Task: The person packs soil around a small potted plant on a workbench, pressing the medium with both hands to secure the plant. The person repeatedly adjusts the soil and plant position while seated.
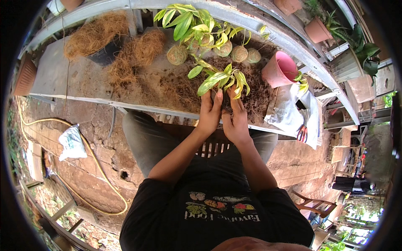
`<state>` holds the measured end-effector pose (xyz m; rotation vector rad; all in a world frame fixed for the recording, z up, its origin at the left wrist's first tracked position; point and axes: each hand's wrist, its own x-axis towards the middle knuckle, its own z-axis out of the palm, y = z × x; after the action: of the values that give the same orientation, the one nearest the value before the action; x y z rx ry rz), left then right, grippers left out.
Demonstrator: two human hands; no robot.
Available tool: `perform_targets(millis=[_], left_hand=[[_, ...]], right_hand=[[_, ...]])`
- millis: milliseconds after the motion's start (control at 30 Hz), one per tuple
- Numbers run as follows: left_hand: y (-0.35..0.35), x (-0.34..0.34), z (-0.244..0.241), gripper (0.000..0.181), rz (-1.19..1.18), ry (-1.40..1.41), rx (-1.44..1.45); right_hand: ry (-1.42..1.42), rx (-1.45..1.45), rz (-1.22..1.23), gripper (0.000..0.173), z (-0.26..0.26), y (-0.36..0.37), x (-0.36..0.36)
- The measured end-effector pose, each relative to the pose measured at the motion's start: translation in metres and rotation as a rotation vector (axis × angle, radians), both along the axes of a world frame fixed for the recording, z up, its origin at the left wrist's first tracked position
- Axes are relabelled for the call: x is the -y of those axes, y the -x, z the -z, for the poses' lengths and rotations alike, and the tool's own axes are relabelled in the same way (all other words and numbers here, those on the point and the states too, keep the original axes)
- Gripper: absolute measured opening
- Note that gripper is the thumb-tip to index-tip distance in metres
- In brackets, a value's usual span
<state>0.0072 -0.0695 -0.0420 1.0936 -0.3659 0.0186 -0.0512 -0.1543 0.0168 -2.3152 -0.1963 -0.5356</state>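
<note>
Between my palms is a dark root ball, mostly hidden by my fingers. My left hand cups it from the left and my right hand from the right. Out of its top grows a plant with yellow-green variegated leaves, which spread over my fingertips. Loose dark soil and fibres cover the tabletop around both hands. Just beyond stand several string-wrapped moss balls, some with similar leafy stems rising from them.
Coconut fibre is heaped at the left, partly in a black pot. A pink pot lies tipped at the right. Nearby, red-handled scissors rest on a white plastic sack. A yellow hose loops across the floor.
</note>
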Motion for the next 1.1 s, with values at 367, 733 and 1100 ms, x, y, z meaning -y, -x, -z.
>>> perform_targets(millis=[367,733,1100], left_hand=[[0.002,-0.001,0.001,0.043,0.136,0.047,-0.102],[0.008,0.005,0.003,0.036,0.257,0.276,-0.347],[0.007,0.008,0.006,0.036,0.27,0.242,-0.313]], right_hand=[[0.001,-0.037,-0.043,0.083,0.004,0.006,0.0],[-0.462,0.004,0.015,0.035,0.011,-0.001,0.022],[-0.455,-0.07,0.019,0.041,-0.005,-0.002,0.026]])
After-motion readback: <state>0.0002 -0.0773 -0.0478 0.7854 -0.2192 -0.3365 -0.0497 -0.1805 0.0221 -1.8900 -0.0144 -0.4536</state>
